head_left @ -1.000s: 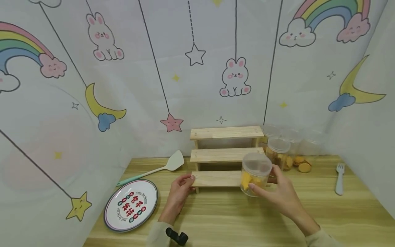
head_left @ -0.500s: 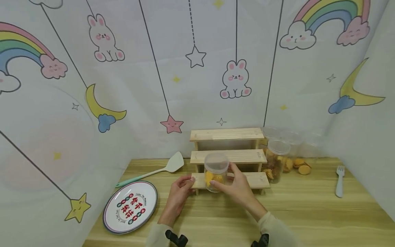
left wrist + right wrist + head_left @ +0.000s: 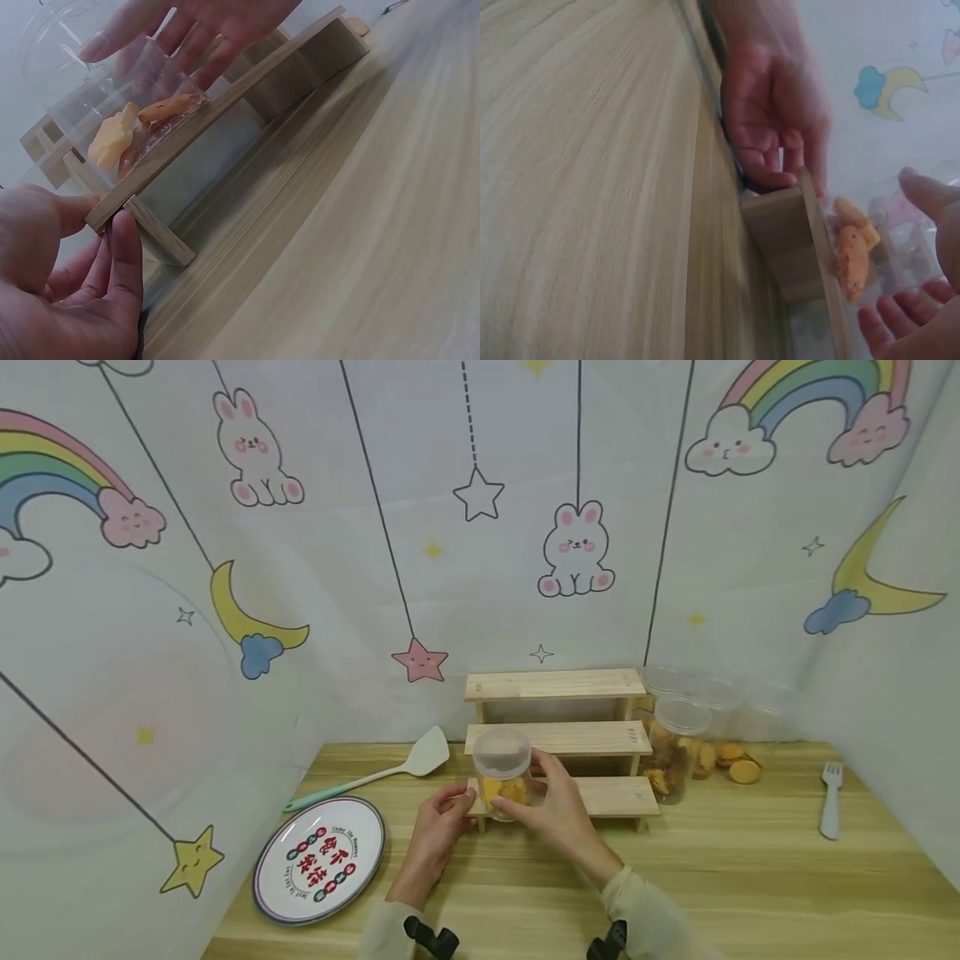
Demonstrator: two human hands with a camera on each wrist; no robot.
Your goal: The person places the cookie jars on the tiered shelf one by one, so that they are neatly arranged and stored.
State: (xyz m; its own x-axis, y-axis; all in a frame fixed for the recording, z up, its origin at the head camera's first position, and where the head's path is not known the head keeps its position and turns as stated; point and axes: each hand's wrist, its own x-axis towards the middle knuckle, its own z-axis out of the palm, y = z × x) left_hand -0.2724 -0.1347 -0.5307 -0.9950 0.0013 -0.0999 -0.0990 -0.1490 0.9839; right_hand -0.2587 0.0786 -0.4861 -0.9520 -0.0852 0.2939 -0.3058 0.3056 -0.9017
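A clear lidded jar (image 3: 501, 768) with yellow-orange snack pieces (image 3: 116, 139) in its bottom stands at the left end of the lowest shelf (image 3: 607, 795) of a three-step wooden rack. My right hand (image 3: 562, 814) holds this jar from the right, thumb at the front and fingers round the far side; it also shows in the right wrist view, where the right hand (image 3: 930, 277) is partly cut off. My left hand (image 3: 435, 835) pinches the left end of the lowest shelf, with the thumb on top and fingers below, as the left hand (image 3: 82, 277) shows in the left wrist view.
Several clear jars (image 3: 678, 752) with snacks stand close to the rack's right side. A pale fork (image 3: 831, 802) lies at the far right. On the left are a round white plate (image 3: 352, 827) with red lettering and a spatula (image 3: 423, 753). A printed cloth stands behind.
My right hand has brought the jar leftward, from the right end of the lowest shelf to its left end. My left hand has stayed on the shelf's left end.
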